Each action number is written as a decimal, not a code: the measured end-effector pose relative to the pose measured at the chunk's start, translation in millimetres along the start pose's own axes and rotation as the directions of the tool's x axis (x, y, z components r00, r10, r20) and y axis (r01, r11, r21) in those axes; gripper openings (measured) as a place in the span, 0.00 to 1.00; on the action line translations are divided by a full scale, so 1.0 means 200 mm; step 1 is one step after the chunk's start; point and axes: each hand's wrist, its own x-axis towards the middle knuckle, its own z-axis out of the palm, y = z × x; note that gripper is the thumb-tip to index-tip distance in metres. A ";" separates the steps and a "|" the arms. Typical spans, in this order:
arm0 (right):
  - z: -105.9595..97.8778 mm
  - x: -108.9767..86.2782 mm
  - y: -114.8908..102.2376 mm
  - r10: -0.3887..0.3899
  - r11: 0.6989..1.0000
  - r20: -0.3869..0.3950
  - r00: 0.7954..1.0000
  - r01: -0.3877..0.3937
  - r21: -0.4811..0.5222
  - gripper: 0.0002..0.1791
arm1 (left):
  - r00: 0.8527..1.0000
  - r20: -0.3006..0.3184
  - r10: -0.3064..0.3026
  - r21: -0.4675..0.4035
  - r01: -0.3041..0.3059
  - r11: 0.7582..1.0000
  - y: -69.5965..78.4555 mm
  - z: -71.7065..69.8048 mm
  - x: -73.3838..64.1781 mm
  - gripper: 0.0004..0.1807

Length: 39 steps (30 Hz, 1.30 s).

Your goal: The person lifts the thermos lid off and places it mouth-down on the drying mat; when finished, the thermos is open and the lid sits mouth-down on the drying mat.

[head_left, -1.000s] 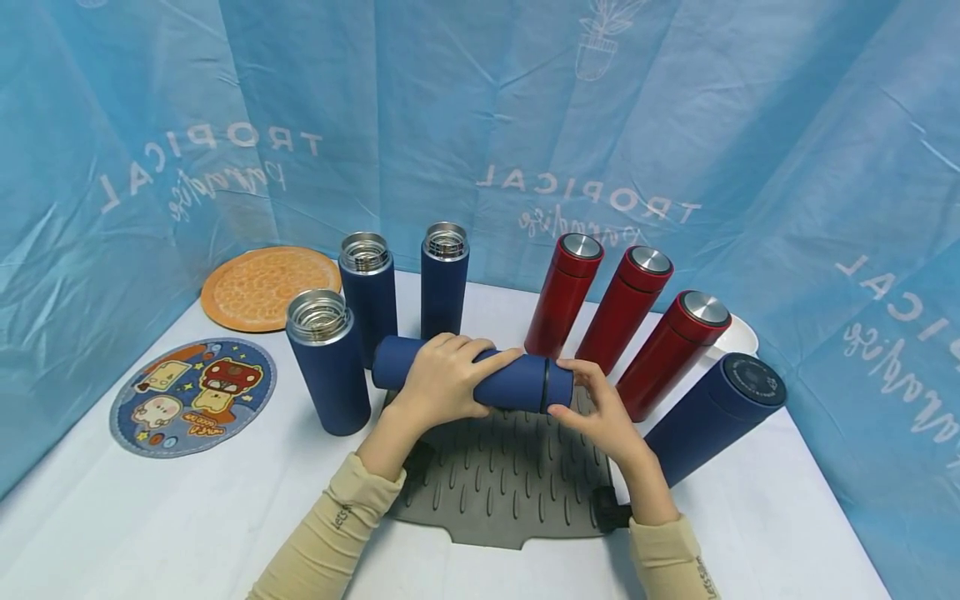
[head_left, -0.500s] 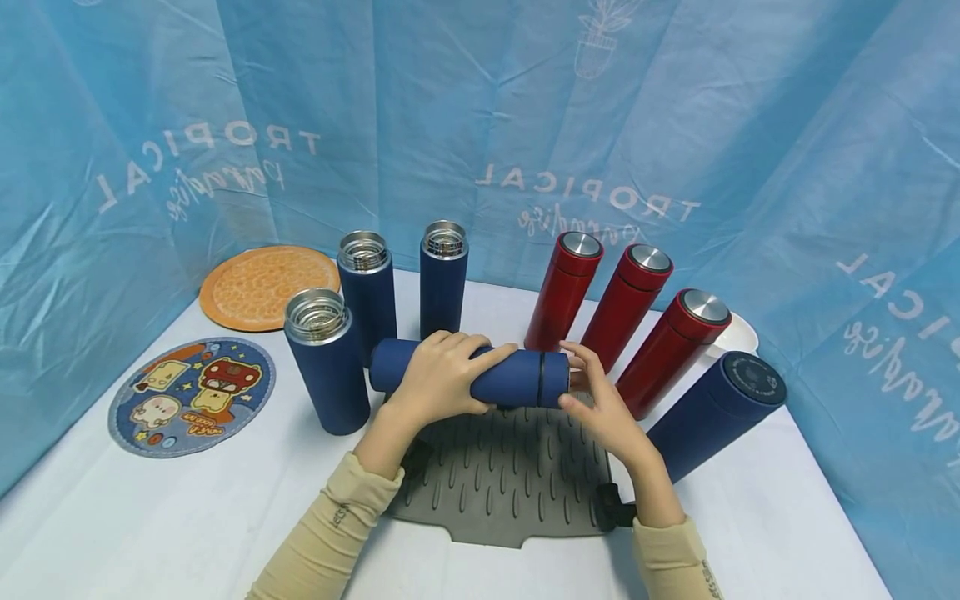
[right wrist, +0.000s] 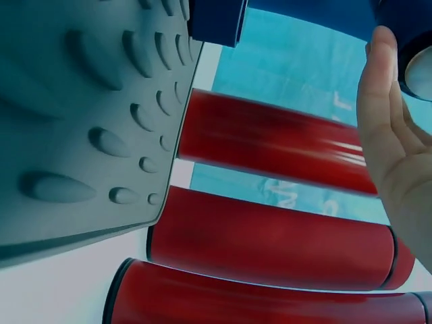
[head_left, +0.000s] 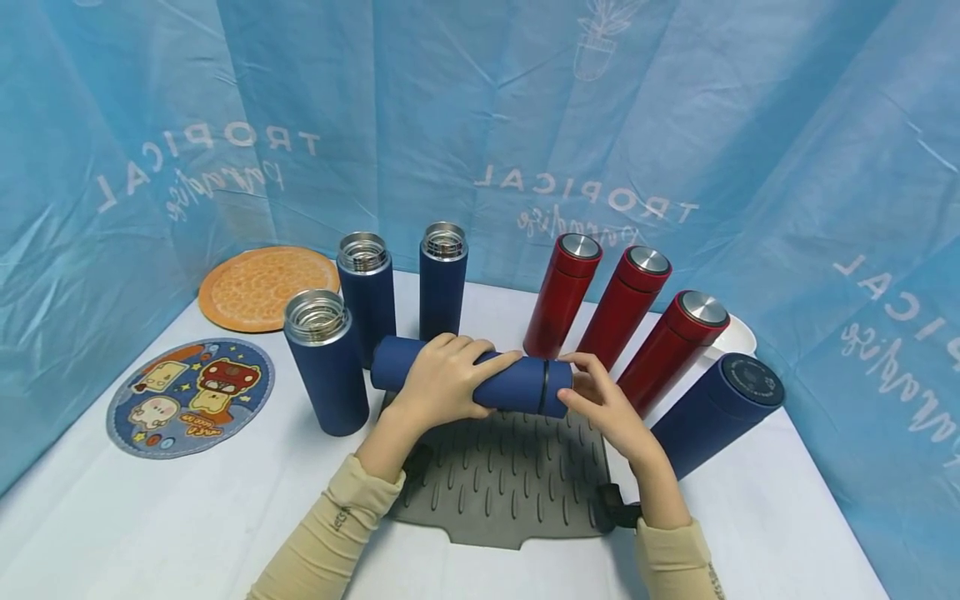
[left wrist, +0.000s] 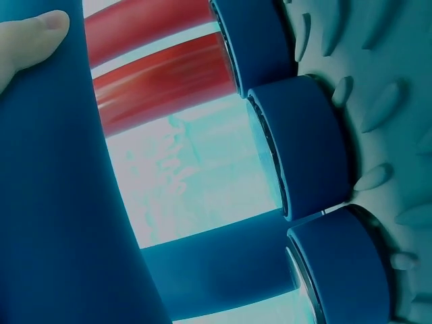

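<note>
A dark blue thermos (head_left: 513, 385) is held lying sideways above a grey ridged mat (head_left: 495, 492). My left hand (head_left: 442, 379) wraps over its body, and the left thumb shows on it in the left wrist view. My right hand (head_left: 611, 408) holds the thermos lid (head_left: 555, 390) at the right end, thumb in front and fingers over the far side. A thin dark seam runs between lid and body. In the left wrist view, blue lids (left wrist: 314, 142) stand on the mat, hidden behind the held thermos in the head view.
Three uncapped blue thermoses (head_left: 326, 375) stand at left. Three red thermoses (head_left: 555, 304) and a capped blue thermos (head_left: 705, 425) stand at right, with a white dish (head_left: 738, 337) behind. A cartoon placemat (head_left: 195, 400) and an orange round mat (head_left: 270, 287) lie far left.
My right fingers loosened and shifted at the lid half a second ago, and now close on it again from further over the end. The left hand keeps its hold.
</note>
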 end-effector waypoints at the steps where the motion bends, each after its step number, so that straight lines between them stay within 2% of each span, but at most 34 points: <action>1: 0.00 0.00 0.00 -0.007 1.000 0.009 1.000 0.007 0.006 0.25 | 1.000 0.001 -0.001 0.000 0.001 1.000 0.00 0.00 0.00 0.45; 7: 0.00 0.00 0.02 -0.077 0.997 0.020 0.997 0.077 0.013 0.30 | 1.000 0.005 -0.008 0.008 0.007 1.000 0.00 0.00 0.00 0.45; 13: 0.01 0.00 0.02 -0.150 0.987 -0.036 0.988 0.147 -0.070 0.41 | 0.999 0.025 -0.022 -0.006 0.023 1.000 -0.01 0.00 0.00 0.45; 16: 0.02 0.00 0.02 -0.169 0.980 -0.039 0.985 0.164 -0.113 0.46 | 0.999 0.035 -0.028 -0.014 0.029 0.999 -0.01 0.00 0.00 0.45; 19: 0.01 0.00 0.01 -0.128 0.986 -0.024 0.992 0.124 -0.108 0.46 | 0.999 0.032 -0.027 -0.015 0.027 1.000 -0.01 -0.01 0.00 0.45; 21: 0.01 0.00 0.00 -0.084 0.993 -0.020 0.996 0.082 -0.090 0.40 | 0.999 0.024 -0.022 -0.011 0.022 1.000 -0.01 -0.01 0.00 0.45; 24: 0.00 0.00 -0.01 -0.008 0.994 -0.056 0.998 0.002 -0.106 0.30 | 1.000 0.010 -0.014 -0.009 0.014 1.000 -0.01 -0.01 0.00 0.45; 28: 0.00 0.00 -0.02 0.033 0.988 -0.097 0.995 -0.047 -0.145 0.23 | 1.000 0.002 -0.007 -0.004 0.007 1.000 -0.01 -0.01 0.00 0.45; 31: -0.01 0.00 -0.02 0.040 0.993 -0.067 0.997 -0.047 -0.104 0.23 | 1.000 0.002 -0.006 -0.004 0.006 1.000 -0.01 -0.02 0.00 0.45; 34: -0.02 -0.01 -0.02 0.025 0.998 -0.026 0.999 -0.027 -0.063 0.28 | 1.000 0.001 -0.004 -0.005 0.004 1.000 -0.01 -0.02 0.00 0.45; 39: -0.03 -0.02 -0.03 -0.075 0.994 0.011 0.997 0.076 -0.077 0.38 | 1.000 -0.003 -0.003 -0.003 0.003 1.000 -0.01 -0.02 0.00 0.45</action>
